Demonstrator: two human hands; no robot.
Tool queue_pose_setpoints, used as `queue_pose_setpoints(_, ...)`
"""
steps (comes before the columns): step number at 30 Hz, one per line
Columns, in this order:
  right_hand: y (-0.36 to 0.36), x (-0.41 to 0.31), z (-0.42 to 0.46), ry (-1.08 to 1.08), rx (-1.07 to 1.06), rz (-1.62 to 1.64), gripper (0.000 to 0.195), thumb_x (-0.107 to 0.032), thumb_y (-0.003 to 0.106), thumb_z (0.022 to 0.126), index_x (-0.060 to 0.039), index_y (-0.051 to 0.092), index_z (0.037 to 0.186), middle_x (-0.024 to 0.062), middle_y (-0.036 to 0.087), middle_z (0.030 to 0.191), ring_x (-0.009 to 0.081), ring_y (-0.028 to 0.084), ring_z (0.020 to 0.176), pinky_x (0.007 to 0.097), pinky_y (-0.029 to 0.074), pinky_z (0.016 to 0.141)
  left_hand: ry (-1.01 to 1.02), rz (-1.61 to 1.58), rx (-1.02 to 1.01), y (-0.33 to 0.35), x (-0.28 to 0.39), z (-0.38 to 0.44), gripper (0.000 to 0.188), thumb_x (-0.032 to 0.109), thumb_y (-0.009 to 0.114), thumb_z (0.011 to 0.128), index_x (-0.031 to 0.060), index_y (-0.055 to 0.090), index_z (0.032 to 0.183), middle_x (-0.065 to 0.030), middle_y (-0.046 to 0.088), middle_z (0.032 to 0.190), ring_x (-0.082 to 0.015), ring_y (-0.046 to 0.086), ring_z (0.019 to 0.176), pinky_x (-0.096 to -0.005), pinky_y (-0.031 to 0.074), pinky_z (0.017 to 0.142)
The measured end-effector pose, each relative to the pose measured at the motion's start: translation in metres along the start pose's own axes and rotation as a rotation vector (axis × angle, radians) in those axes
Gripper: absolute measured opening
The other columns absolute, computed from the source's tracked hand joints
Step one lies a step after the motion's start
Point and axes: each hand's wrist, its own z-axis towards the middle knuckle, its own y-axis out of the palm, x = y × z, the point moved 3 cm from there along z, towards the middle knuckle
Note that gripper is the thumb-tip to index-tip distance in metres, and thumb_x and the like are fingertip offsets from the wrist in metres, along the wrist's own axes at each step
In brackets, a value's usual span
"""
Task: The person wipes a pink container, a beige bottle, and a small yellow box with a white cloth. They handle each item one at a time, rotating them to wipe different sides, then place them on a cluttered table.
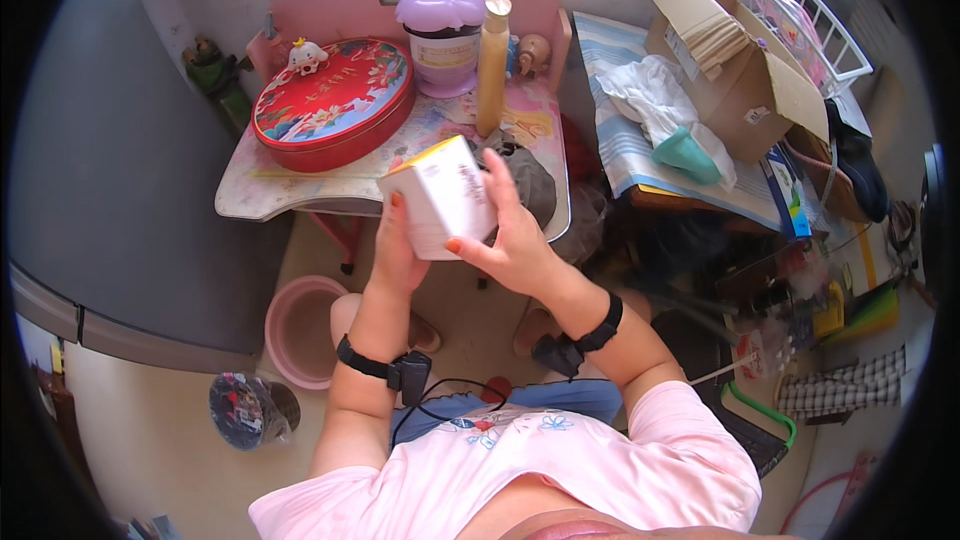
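Note:
Between my two hands is a small white cardboard box (442, 202) with a yellow top edge and some printing, tilted in the air over the front edge of a pink children's desk (315, 191). My left hand (401, 240) grips its left side, the thumb on the near face. On the right side, my right hand (517, 229) holds it with thumb and fingers spread along the wall. Just behind the box lies a crumpled grey plastic bag (529, 176). A tall golden pump bottle (493, 75) stands beyond it on the desk.
A round red tin (337, 105) topped by a white figurine (307, 56) and a purple-lidded container (444, 45) occupy the desk. Right, an open carton (727, 90) and a white cloth (660, 105) lie on another table. A pink basin (304, 330) and a bin (244, 412) stand below.

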Motion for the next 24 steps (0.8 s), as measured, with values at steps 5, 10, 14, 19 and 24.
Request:
queue_pose_setpoints(5,-0.04,0.057,0.022,-0.118,0.196,-0.726,0.079,-0.036,0.081,0.076,-0.0035,0.047,0.14,0.0169,0.058,0.13,0.0372,0.05,0.124,0.0495,0.037,0.105,-0.031,-0.233,0.044,-0.021,0.009,-0.005,0.066,0.056,0.035,0.102,0.0097,0.038,0.15,-0.0106,0.051,0.145,-0.0307,0.052,0.132,-0.0488,0.04,0.11)
queue_pose_setpoints(10,-0.041,0.079,0.015,0.27,0.076,-0.61,0.063,-0.031,0.081,0.073,-0.0026,0.054,0.123,0.0199,0.053,0.133,0.0403,0.049,0.124,0.0518,0.036,0.105,0.084,-0.119,0.132,-0.043,-0.001,-0.003,0.068,0.056,0.042,0.102,0.0072,0.038,0.148,-0.0101,0.052,0.143,-0.0275,0.054,0.129,-0.0438,0.043,0.108)
queue_pose_setpoints(14,-0.02,0.022,0.01,-0.152,0.417,-0.219,0.046,-0.008,0.073,0.075,-0.0014,0.054,0.117,0.0275,0.051,0.132,0.0438,0.053,0.118,0.0435,0.043,0.101,0.232,0.123,0.295,-0.029,-0.005,0.002,0.069,0.052,0.049,0.101,0.006,0.034,0.15,-0.0097,0.051,0.141,-0.0225,0.054,0.125,-0.0382,0.044,0.105)
queue_pose_setpoints(19,0.014,-0.003,0.009,-0.277,0.262,-0.382,0.041,-0.014,0.068,0.084,-0.0008,0.058,0.122,0.0248,0.054,0.13,0.0441,0.053,0.118,0.0468,0.044,0.099,0.235,0.276,0.261,-0.005,-0.018,-0.002,0.065,0.044,0.052,0.103,0.004,0.033,0.15,-0.01,0.051,0.139,-0.0203,0.055,0.122,-0.0346,0.046,0.102)
queue_pose_setpoints(24,-0.006,0.015,0.023,-0.015,0.319,-0.082,0.034,-0.013,0.067,0.086,-0.0012,0.061,0.117,0.0239,0.058,0.123,0.0454,0.053,0.113,0.0492,0.045,0.094,0.272,0.287,0.223,0.017,-0.014,-0.007,0.062,0.044,0.051,0.103,0.0035,0.037,0.147,-0.0089,0.053,0.136,-0.019,0.056,0.12,-0.0335,0.047,0.099)
